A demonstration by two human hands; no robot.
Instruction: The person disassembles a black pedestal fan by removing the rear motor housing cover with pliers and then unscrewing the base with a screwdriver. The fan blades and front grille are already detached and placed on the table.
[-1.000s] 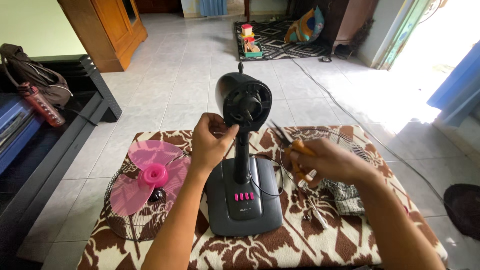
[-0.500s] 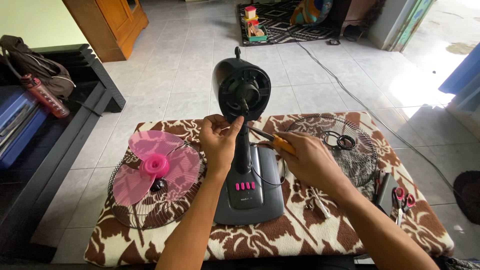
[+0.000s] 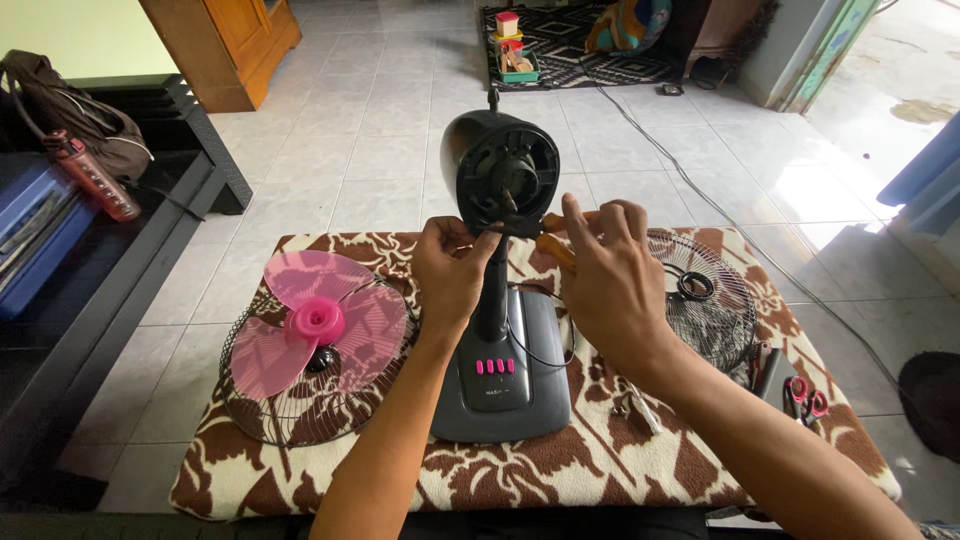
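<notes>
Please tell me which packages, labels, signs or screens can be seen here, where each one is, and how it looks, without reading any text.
Label on the fan base: small pale lettering below the row of pink buttons, on dark grey plastic, between the left hand and right hand.
Printed bottle: on the black bench at left, a long red cylinder with pale printing.
Toy box: on the far rug, small, red, white and green.
No screens or signs show.
</notes>
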